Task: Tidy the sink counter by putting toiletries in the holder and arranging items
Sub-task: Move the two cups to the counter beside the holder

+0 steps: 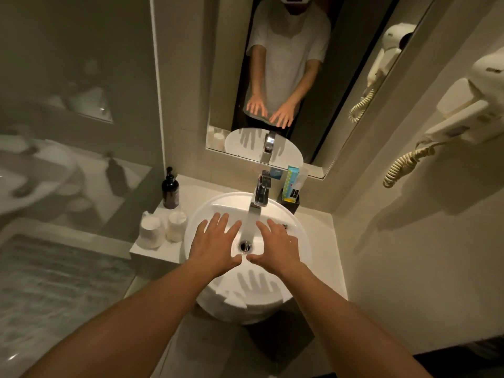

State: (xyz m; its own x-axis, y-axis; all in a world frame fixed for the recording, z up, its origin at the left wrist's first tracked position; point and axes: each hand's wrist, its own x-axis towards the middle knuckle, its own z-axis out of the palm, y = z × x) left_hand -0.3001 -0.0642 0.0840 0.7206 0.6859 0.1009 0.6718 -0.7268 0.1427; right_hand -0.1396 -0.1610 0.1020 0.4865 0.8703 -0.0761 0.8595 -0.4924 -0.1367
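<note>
My left hand point(215, 241) and my right hand point(276, 244) hover flat over the white round sink point(297, 257), fingers spread, thumbs nearly touching above the drain point(245, 246). Both hold nothing. A black holder point(290, 204) stands behind the sink to the right of the chrome tap point(261, 193), with a teal toothpaste box point(289, 182) and other packets upright in it. A dark pump bottle point(170, 190) stands on the counter at the back left. Two wrapped white cups point(151, 230) point(176, 225) sit in front of the bottle.
A mirror point(286, 77) rises behind the tap and reflects a person's hands. A wall-mounted hair dryer point(469, 110) with a coiled cord hangs at the right. A glass partition point(81, 132) borders the counter on the left. The counter edge point(152, 253) drops off at the left.
</note>
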